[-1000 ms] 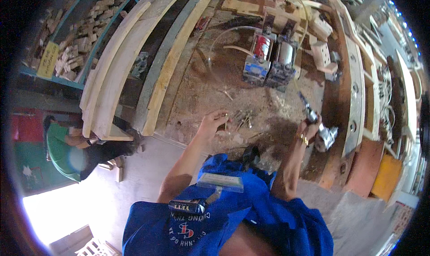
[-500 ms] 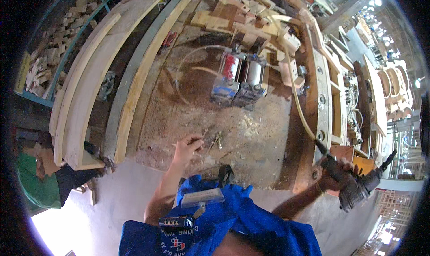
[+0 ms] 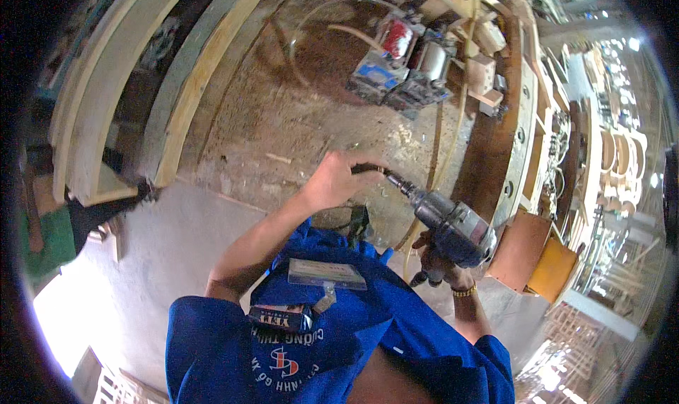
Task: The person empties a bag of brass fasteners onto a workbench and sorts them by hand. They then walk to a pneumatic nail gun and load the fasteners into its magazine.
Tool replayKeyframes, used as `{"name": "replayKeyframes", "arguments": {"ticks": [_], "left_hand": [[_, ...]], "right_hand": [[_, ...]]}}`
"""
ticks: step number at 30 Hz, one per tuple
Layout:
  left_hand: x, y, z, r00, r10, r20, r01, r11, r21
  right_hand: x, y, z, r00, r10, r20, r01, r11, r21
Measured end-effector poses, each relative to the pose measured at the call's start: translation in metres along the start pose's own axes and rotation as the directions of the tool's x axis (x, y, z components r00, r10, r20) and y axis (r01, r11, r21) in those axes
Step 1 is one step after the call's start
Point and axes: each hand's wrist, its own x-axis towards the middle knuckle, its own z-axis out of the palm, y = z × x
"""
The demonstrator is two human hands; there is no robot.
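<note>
Dusty bench [image 3: 244, 132] bears cylinders [image 3: 433, 59] — right fingers [image 3: 424, 241] clamp power tool [image 3: 453, 227], left fingers [image 3: 362, 181] at its tip [image 3: 400, 183], hold unclear.

The bench [image 3: 247, 114], as my head camera gives it to me from afar, has a worn brown top with dark stains. Toward its far side I see two metal cylinders standing close together, one red and blue [image 3: 378, 74], the other silver and dark [image 3: 433, 59]. A thin clear hose [image 3: 296, 33] curves over the wood to their left. Wooden blocks [image 3: 482, 73] sit to their right. Nearer me lie a thin stick [image 3: 278, 159] and pale dust [image 3: 402, 139] (sawdust, by its look).
</note>
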Motion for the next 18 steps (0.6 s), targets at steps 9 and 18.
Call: {"name": "replayKeyframes", "arguments": {"ticks": [9,18], "left_hand": [[-0.001,-0.031,-0.034,1.0,-0.018,0.001,0.018,0.999,-0.038],[0.063,-0.069,-0.048,0.944,0.325,0.064,-0.331,0.93,0.159]], "right_hand": [[0.038,0.0,-0.014,0.985,0.114,0.131,-0.139,0.97,0.199],[0.091,-0.073,-0.008,0.951,0.305,0.055,-0.304,0.952,-0.027]]}}
